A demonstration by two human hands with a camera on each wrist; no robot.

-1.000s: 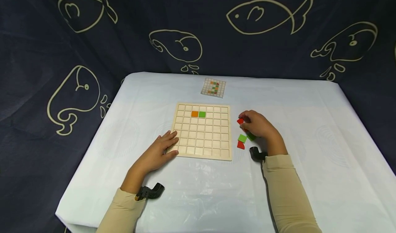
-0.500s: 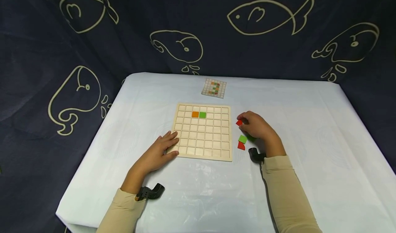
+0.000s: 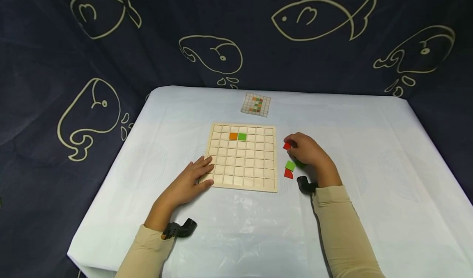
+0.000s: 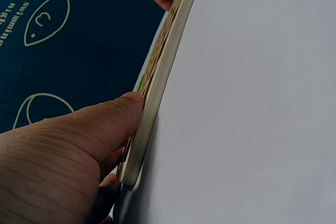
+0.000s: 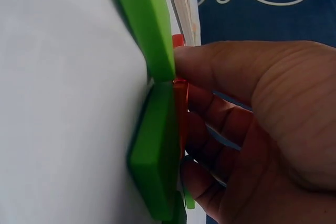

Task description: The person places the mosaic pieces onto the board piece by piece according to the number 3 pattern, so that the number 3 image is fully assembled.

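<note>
My left hand (image 3: 188,181) rests on the left edge of a pale wooden grid board (image 3: 236,160), fingers spread; in the left wrist view its thumb lies along the board's rim. An orange tile (image 3: 233,136) and a green tile (image 3: 242,136) sit side by side in the board's second row. Right of the board, my right hand (image 3: 310,150) pinches a red tile (image 3: 287,145) between thumb and fingers. In the right wrist view, green tiles (image 5: 155,156) stand before the thumb and partly hide the red pieces. The palm covers some tiles from above.
Close to my right hand lie a loose green tile (image 3: 290,165) and a red rounded-corner tile (image 3: 288,173). Behind the board is a small pattern card (image 3: 256,104) with coloured squares on a grid. A dark fish-print curtain (image 3: 207,7) hangs beyond the white tabletop (image 3: 236,228).
The right hand has shifted slightly to the left with the red tile at its fingertips, then barely moved. Left hand and board have stayed put.
</note>
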